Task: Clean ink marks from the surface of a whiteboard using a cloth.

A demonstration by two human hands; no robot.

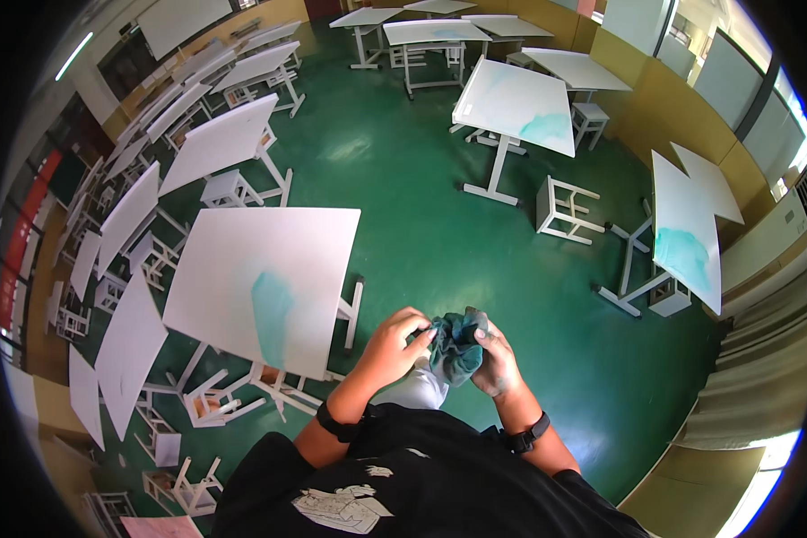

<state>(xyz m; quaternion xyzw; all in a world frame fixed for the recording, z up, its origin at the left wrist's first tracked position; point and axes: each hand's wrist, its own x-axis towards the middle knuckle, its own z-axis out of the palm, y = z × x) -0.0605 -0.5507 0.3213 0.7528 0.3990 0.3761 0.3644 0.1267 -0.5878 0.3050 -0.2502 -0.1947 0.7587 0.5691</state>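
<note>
Both of my hands hold a crumpled dark green cloth (456,346) in front of my body, above the green floor. The fingers of my left hand (398,346) pinch its left edge. My right hand (496,356) grips the other side, thumb on top, with dark smudges near the wrist. To the left of my hands is a white drawing table (208,269) with a long teal stain (270,316) on its top. The cloth does not touch this table.
A white table with a teal patch (504,101) stands ahead; another stained tilted table (672,195) is at right. A white stool (565,210) lies on its side between them. More tables and stools crowd the left. A curtain (746,376) hangs at right.
</note>
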